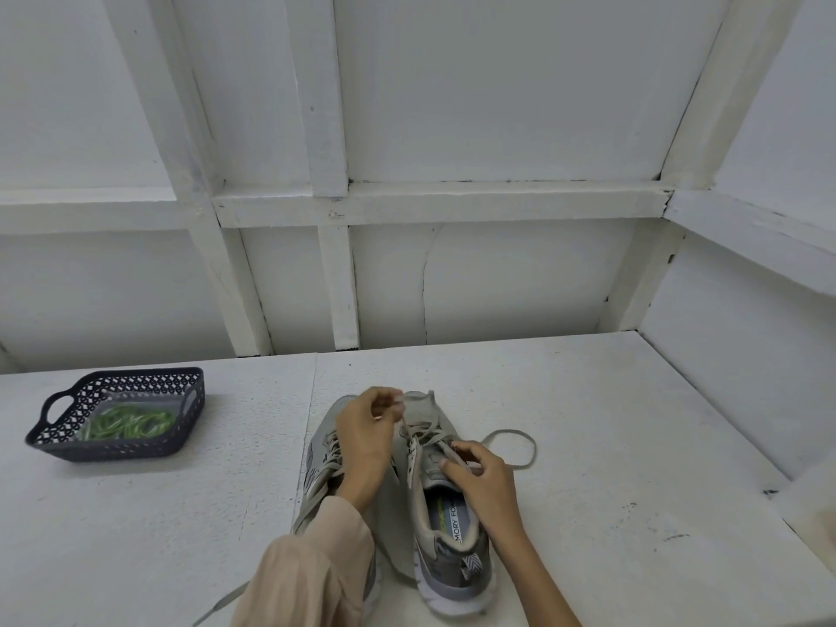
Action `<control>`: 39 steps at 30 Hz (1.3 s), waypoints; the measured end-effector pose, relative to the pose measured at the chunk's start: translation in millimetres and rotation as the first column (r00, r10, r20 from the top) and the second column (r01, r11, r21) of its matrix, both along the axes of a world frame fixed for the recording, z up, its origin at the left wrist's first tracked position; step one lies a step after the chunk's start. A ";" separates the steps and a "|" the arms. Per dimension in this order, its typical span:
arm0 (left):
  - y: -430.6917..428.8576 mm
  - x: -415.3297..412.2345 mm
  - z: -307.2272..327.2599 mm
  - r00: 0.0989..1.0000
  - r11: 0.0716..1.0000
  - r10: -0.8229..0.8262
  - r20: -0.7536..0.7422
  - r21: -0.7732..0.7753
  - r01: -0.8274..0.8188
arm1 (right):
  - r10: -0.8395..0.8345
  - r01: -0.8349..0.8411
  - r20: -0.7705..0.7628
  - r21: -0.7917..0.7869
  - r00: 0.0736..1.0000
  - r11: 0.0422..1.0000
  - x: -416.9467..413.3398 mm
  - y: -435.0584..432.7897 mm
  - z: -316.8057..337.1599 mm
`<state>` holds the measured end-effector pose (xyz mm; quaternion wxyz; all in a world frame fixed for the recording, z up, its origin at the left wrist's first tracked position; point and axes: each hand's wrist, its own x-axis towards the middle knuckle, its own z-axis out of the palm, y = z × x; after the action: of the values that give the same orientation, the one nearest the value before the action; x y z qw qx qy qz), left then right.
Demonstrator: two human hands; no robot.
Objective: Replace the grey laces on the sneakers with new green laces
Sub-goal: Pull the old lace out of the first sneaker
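Note:
Two grey sneakers stand side by side on the white table, toes pointing away from me. The right sneaker (445, 531) still carries its grey lace (511, 445), part of which loops out onto the table to the right. My left hand (366, 436) pinches a strand of that lace above the toe end. My right hand (484, 479) grips the lace at the upper eyelets. The left sneaker (323, 450) is mostly hidden under my left arm and sleeve. Green laces (126, 423) lie in a dark basket (113, 452) at the far left.
A white panelled wall rises behind the table, and a side wall stands at the right. Another grey lace end (221, 604) trails off the near table edge at the lower left. Bare table surface lies between the basket and the sneakers.

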<state>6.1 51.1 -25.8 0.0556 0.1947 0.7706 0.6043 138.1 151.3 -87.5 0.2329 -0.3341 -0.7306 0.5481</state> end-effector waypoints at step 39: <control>-2.5 4.7 2.2 0.999 0.999 0.037 -0.016 -0.002 -0.037 | 0.005 -0.005 0.036 0.015 0.999 1.000 -0.5 0.3 0.8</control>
<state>10.7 48.6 -23.6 0.0382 0.1851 0.7751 0.6029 137.6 151.6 -86.6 0.2207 -0.3404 -0.7396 0.5370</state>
